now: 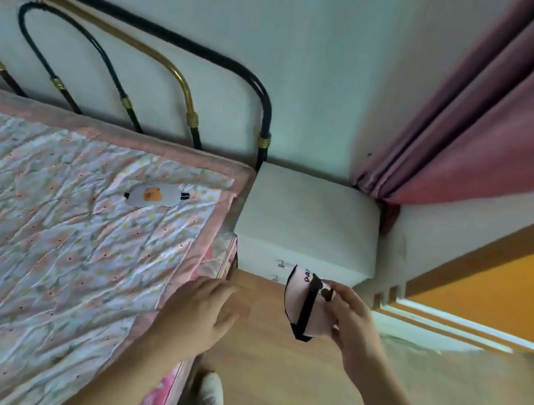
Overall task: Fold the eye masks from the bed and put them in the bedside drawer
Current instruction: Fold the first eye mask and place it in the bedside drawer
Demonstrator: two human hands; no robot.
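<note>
Fingers of the right hand point(351, 313) pinch the folded pink eye mask point(301, 302); soft, light, likely floppy, best held across the fold; left hand point(204, 311) hangs relaxed, holding nothing.

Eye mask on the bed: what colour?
Grey eye mask with an orange patch and black strap ends; head view.

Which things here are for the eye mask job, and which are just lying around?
For the job:
pink eye mask, held in the right hand
grey eye mask on the bed
bedside cabinet
left hand, holding nothing

Just around:
curtain
headboard
shoes
</note>
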